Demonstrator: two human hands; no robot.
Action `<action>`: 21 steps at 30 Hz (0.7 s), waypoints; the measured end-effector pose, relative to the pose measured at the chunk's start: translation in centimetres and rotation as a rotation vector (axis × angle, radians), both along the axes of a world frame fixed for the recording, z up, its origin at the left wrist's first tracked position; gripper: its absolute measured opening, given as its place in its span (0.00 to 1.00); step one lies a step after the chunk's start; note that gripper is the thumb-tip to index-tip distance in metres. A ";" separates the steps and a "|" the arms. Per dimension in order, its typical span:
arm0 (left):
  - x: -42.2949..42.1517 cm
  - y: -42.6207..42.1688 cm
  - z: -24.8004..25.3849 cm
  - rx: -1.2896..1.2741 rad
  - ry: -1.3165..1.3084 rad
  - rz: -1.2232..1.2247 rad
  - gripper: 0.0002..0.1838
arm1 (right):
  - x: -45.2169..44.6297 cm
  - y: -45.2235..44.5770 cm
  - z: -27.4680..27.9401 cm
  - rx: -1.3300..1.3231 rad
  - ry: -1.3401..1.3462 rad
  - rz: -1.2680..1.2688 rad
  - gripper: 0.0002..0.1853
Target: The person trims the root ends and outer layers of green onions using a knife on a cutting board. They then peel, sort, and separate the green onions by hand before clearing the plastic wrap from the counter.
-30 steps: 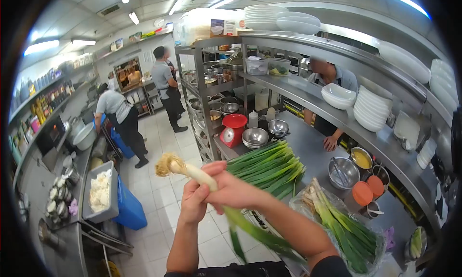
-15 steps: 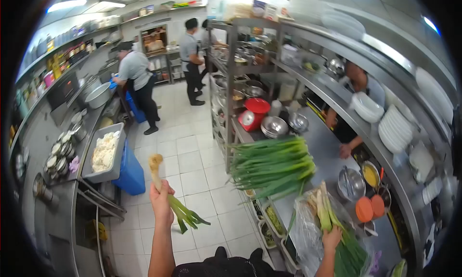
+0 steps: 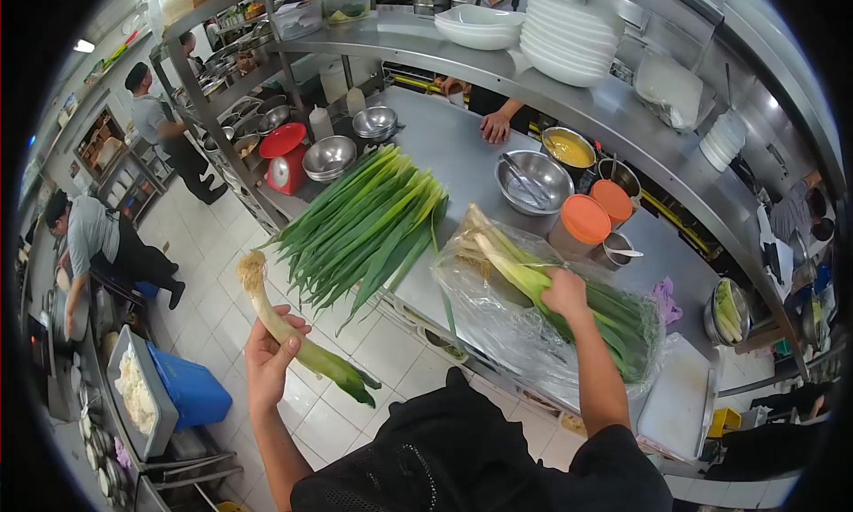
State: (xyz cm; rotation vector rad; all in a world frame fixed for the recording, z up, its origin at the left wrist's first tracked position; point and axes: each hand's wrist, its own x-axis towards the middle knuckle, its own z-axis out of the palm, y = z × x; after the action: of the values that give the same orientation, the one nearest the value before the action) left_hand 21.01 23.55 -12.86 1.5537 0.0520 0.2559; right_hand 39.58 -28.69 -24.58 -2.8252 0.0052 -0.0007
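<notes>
The person's hands are well apart, each with its own leek. The left hand point(image 3: 274, 348) is closed round a single leek point(image 3: 320, 359), clear of the counter point(image 3: 444, 125) and above the floor. That leek slants across the palm: its root end points ahead and to the left, beyond the fingers, and its short green end comes back to the right, nearer the body.

Off to the right of that hand, the bagged leeks point(image 3: 493, 245) lie on the counter in a clear bag point(image 3: 475, 290). The right hand point(image 3: 566, 294) is the near one, right on them, clasped about a pale green stretch of stalk; from here the fingers are partly hidden, so I can't tell whether it has one stalk or more.

These stalks point root ends ahead and left of the right hand, leaves trailing back past the wrist to the right, so their long axis runs nearly parallel to the leek in the left hand.

Ahead of both hands and between them, closer to the left, a heap of greens point(image 3: 364, 219) lies crosswise to that line.
</notes>
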 end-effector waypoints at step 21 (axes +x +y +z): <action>4.5 -1.6 10.4 -0.514 -0.553 -0.172 0.45 | -12.3 25.2 23.1 1.090 -0.241 0.731 0.11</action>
State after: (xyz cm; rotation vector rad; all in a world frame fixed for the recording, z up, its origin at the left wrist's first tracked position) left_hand 25.51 21.93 -2.50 0.9313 -0.4186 0.4853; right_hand 27.23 -3.49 -1.52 -1.6001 -0.8058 -0.1288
